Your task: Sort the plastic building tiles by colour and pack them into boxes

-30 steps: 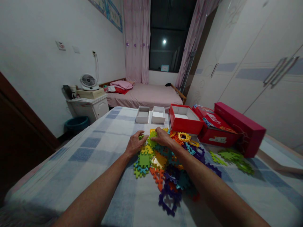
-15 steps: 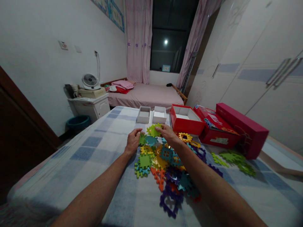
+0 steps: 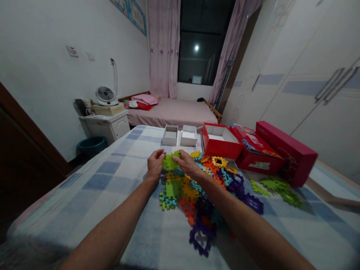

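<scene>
My right hand [image 3: 186, 164] pinches a lime green interlocking tile [image 3: 170, 161] with notched edges, its thumb lying across the right side. At the tile's left edge is my left hand [image 3: 155, 165], its fingers curled in against it; what lies behind those fingers is hidden. Below both hands spreads a pile of toothed plastic pieces. It includes a green tile [image 3: 171, 189], a yellow piece [image 3: 189, 192], an orange piece [image 3: 188, 208] and a purple frame [image 3: 201, 240]. My right forearm covers part of the pile.
Beyond the pile stand two small white boxes [image 3: 170, 143] [image 3: 189, 142] and an open red box [image 3: 223, 150]. A printed red box [image 3: 258, 159] and a long crimson box [image 3: 299, 161] are at the right. Loose green pieces [image 3: 277, 186] lie in front of them on the checked cloth [image 3: 112, 168].
My right hand has moved left with the lime green tile, bringing it up against my left hand. Yellow and orange pieces at the back of the pile are now uncovered.
</scene>
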Available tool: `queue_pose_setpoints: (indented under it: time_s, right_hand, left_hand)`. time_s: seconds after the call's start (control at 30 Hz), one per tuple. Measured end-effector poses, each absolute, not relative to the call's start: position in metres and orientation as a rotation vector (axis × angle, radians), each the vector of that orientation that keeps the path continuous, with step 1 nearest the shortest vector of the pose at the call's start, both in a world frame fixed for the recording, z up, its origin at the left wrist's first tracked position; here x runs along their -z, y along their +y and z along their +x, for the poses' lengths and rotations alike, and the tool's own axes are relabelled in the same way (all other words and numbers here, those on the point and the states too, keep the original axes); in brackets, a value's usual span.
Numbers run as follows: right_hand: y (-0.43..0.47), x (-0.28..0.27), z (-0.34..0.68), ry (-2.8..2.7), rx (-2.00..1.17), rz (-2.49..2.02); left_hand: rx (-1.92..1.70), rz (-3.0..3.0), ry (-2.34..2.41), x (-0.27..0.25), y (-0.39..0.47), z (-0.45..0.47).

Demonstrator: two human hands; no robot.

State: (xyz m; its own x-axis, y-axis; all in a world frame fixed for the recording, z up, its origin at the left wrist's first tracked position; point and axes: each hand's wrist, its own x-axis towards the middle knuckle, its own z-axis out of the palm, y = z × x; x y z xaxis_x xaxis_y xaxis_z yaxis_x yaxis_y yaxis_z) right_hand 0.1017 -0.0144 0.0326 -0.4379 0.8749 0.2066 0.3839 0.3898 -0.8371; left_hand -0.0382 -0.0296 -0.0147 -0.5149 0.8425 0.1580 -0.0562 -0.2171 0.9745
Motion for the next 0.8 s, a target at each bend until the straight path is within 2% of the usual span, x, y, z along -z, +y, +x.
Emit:
queue_pose_setpoints:
  time_s: [0.13,0.27,0.4,0.6,0.7,0.8]
  right_hand:
    - [-0.022,-0.031,0.098,-1.912,-0.917,-1.173]
    - [-0.025,-0.047,0.148,-1.879,-0.794,-1.173]
    - [-0.030,-0.063,0.249,-1.840,-0.495,-1.348]
    - [-0.027,-0.049,0.400,-1.707,-0.158,-2.009]
    - [-0.027,-0.037,0.431,-1.766,0.125,-2.071]
    - [-0.034,-0.032,0.426,-1.875,0.390,-1.918]
  left_hand:
    - [-1.763,0.947,1.214,0.005,-0.037,-0.033]
    - [-1.728,0.928,1.152,0.002,-0.038,-0.034]
    - [-1.676,0.919,1.212,0.006,-0.037,-0.035]
    - [-1.675,0.917,1.300,0.009,-0.037,-0.036]
    - [-1.668,0.939,1.325,0.009,-0.036,-0.036]
    - [-1.655,0.961,1.344,0.009,-0.037,-0.036]
